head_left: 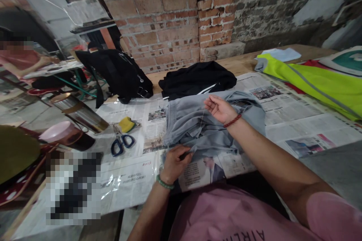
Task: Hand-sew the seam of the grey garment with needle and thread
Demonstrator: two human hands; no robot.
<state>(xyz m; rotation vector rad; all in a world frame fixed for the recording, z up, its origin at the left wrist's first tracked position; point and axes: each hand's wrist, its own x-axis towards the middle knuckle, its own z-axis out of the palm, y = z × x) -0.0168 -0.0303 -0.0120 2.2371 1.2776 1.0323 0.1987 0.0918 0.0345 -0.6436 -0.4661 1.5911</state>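
A grey garment [183,109] with a gathered waistband lies bunched in front of me on the newspaper-covered table. My left hand [178,162] is closed on the near edge of its cloth, thumb and fingers pinched together. Raised above the garment, my right hand [219,108] has its fingertips pinched on a thin pale thread [201,120]. The thread runs down to the grey cloth near my left hand. Whether a needle is between those fingertips, I cannot tell.
Scissors [122,145] with dark blue handles lie left, beside a yellow object [126,124]. A steel flask [80,113] and lidded cup [68,135] stand farther left. Behind are black clothing [195,77] and a black bag [118,71]. An iron [346,60] and yellow vest [308,83] are right. Another person sits far left.
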